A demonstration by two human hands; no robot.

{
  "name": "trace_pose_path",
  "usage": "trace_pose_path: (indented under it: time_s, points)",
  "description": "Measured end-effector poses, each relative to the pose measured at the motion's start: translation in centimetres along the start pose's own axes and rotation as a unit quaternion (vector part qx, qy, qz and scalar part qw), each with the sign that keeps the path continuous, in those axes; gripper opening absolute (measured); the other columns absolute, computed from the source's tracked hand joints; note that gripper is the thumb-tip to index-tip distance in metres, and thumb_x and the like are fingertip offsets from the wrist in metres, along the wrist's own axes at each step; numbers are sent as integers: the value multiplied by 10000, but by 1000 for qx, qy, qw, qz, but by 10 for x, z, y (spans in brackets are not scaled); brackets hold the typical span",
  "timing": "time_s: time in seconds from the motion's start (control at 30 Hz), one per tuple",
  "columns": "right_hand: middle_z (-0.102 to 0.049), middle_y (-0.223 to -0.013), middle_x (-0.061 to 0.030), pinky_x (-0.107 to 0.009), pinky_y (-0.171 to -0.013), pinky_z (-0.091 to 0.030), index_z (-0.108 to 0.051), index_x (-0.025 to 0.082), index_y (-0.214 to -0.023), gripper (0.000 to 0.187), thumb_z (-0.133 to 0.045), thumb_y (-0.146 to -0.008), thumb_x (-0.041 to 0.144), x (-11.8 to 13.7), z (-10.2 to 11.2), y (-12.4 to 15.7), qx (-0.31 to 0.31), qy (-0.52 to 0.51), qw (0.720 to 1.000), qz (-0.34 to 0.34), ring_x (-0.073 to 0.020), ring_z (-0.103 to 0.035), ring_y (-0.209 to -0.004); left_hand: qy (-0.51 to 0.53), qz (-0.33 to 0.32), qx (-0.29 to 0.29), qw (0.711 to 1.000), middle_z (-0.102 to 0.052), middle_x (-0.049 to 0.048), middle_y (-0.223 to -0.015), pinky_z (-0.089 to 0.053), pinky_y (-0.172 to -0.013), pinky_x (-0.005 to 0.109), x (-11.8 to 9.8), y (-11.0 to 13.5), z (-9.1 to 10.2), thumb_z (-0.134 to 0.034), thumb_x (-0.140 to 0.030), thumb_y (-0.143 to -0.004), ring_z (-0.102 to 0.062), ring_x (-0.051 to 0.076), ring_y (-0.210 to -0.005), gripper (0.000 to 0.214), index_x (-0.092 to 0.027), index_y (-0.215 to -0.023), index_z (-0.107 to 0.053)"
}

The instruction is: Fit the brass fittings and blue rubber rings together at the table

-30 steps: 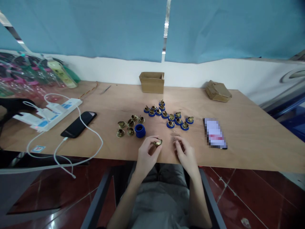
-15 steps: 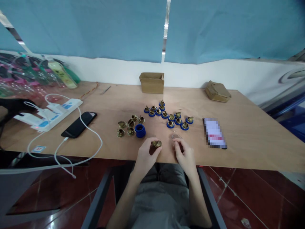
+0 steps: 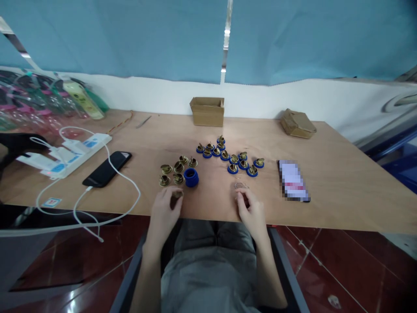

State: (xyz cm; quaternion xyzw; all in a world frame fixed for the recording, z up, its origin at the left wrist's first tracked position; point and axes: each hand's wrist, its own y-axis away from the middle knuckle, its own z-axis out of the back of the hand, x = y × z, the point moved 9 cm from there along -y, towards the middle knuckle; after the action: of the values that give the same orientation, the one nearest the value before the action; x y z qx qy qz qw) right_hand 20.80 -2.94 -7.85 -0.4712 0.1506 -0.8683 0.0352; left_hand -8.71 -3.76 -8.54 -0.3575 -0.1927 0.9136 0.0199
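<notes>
White power strip (image 3: 77,157), 1 black phone (image 3: 102,172) just beside it

The left hand (image 3: 166,211) pinches a small gold piece (image 3: 177,194) near the front edge of the counter (image 3: 329,178). Just past it sit more gold pieces (image 3: 164,180) and a stack of blue rings (image 3: 191,178). The right hand (image 3: 253,211) has its fingers at some thin rings (image 3: 239,185). Farther back are gold pieces with blue rims (image 3: 233,168) and a brown box (image 3: 208,117).
</notes>
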Motion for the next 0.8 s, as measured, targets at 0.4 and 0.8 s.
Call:
trace_pose_path:
  time_s: [0.4,0.8]
  points:
    - [-770,-878,-79,-319,-723,-495,-601,182,-1228,266,-510,-1013,308,18,0,-54,144,222,963,-51,-266,-737,-814,-110,98,-241,959,-562,114,-1075,-545,-910,488,21,2,47,-786,-500,-781,-592,279,-948,572,-142,-1186,-597]
    - [-768,-1013,-165,-330,-768,-504,-671,155,-1114,241,-452,-1019,185,37,-9,-92,118,355,924,-72,-292,-741,-944,298,94,27,950,-743,56,-932,-600,-766,291,-61,5,-72,-608,-395,-963,-734,172,-823,221,-196,-1048,-655]
